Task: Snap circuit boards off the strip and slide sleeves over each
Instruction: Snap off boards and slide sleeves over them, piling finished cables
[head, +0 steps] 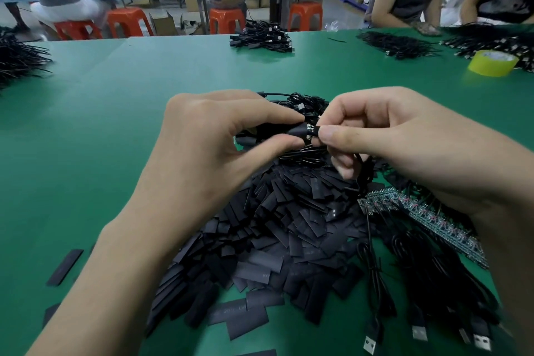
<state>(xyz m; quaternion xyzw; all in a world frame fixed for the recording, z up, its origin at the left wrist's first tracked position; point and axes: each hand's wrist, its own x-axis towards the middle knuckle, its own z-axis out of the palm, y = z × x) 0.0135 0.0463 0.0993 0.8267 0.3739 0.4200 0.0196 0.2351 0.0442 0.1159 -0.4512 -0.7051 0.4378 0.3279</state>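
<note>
A workshop with a wide green table point(144, 124); beyond its far edge stand orange stools point(225, 20) and other people at a blue-covered bench.

Over the middle of the table the person's two hands meet. The left hand point(208, 153) pinches a black sleeve point(297, 130) between thumb and forefinger, its other fingers relaxed. The right hand point(390, 147), fingers curled, pinches the end of a small circuit board point(310, 128) between thumb and forefinger. Only a glint of metal shows in the gap between the hands, so how far the board sits inside the sleeve cannot be told. A thin black cable point(359, 165) hangs down from the right hand's curled fingers.

Directly under the hands lies a large heap of loose sleeves point(274, 240) — flat, black, short pieces — with a few strays on the table at lower left. Just beside the heap, under the right wrist, lies the strip of circuit boards point(419, 214), dark green. Nearer the person, black leads with USB plugs point(371, 348) trail toward the table's edge.

Farther off are a bundle of cables point(261, 39) at the far edge and a yellow tape roll point(492, 63) at far right.
</note>
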